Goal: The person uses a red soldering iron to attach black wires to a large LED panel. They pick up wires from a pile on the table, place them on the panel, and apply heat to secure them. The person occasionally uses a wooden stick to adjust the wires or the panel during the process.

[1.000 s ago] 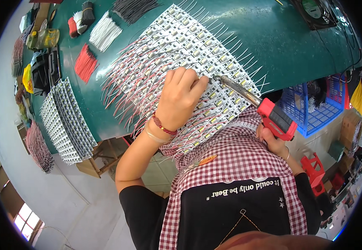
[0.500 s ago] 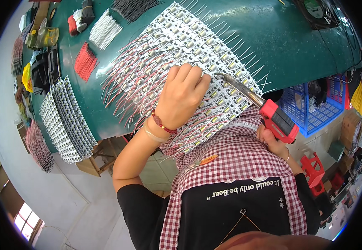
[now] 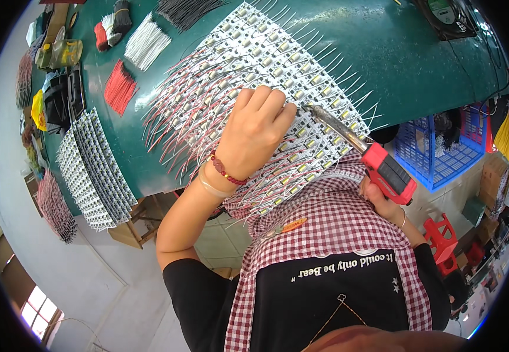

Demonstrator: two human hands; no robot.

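A panel of white LED circuit boards (image 3: 248,44) lies on the green table, thin wires standing out along its edges. Over the middle of it, my left hand (image 3: 255,126) is closed with fingertips pinched together near the boards; what they hold, if anything, is hidden. My right hand (image 3: 379,200) is wrapped round a red and black soldering iron (image 3: 388,175). The iron's metal tip reaches the boards just right of my left fingertips. Red and white wires (image 3: 169,126) fan out from the panel's left side.
Bundles of red wires (image 3: 119,88), white wires (image 3: 148,42) and black wires (image 3: 190,10) lie on the table (image 3: 377,53). More LED boards (image 3: 96,170) hang over its left edge. A fan (image 3: 444,16) stands far right, above a blue basket (image 3: 433,161). A red stool (image 3: 440,239) is at right.
My left hand has shifted slightly left and away from me. The soldering iron has moved a little to the left, its tip still beside my left fingertips.
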